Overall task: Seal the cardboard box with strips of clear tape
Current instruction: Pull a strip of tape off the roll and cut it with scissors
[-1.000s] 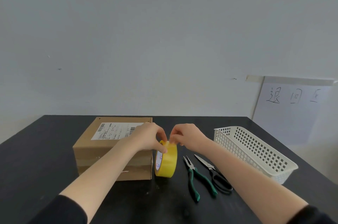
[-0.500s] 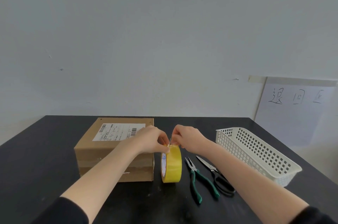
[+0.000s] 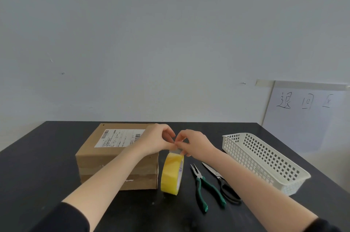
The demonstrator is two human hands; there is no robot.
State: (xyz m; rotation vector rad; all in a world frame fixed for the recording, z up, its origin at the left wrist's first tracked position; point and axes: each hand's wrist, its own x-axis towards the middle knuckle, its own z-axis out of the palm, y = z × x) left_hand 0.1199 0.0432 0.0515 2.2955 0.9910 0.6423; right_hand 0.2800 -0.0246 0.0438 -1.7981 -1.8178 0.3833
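A brown cardboard box (image 3: 106,159) with a white shipping label on its top sits on the black table (image 3: 37,171), left of centre. A yellowish roll of clear tape (image 3: 171,174) stands on edge just right of the box. My left hand (image 3: 155,140) and my right hand (image 3: 195,143) meet above the roll. Both pinch the tape's free end at the top of the roll, where a short clear flap is lifted.
Green-handled pliers (image 3: 200,188) and black-handled scissors (image 3: 223,184) lie right of the roll. A white perforated plastic basket (image 3: 265,161) stands at the right side. A paper sign (image 3: 303,114) hangs on the wall behind it.
The roll has turned and shifted slightly right, standing more edge-on. Both hands stay pinched at its top, and a short flap of tape has come up.
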